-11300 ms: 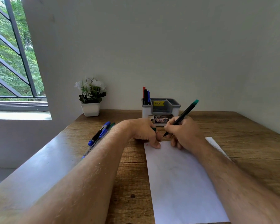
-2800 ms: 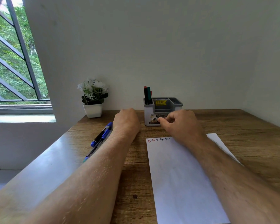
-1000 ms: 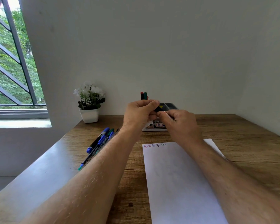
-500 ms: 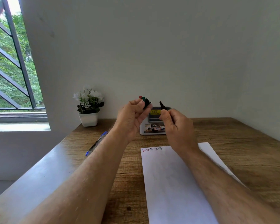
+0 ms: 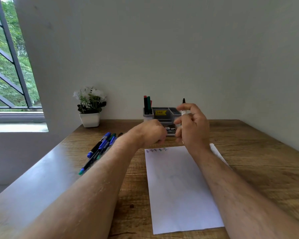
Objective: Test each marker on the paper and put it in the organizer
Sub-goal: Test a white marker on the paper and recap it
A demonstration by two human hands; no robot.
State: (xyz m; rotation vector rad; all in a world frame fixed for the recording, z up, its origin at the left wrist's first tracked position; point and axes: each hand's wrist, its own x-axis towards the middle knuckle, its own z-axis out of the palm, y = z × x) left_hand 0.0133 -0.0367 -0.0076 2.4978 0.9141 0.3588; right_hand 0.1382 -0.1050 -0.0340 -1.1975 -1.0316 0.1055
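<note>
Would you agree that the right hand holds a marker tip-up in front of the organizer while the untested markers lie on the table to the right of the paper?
Not quite: in the head view the untested markers lie left of the paper, not right. The right hand does hold a marker tip-up before the organizer.

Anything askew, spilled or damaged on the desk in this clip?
Nothing stands out. The paper lies flat, the organizer stands upright, and untested markers lie loosely heaped on the desk. The right hand holds an uncapped marker.
</note>
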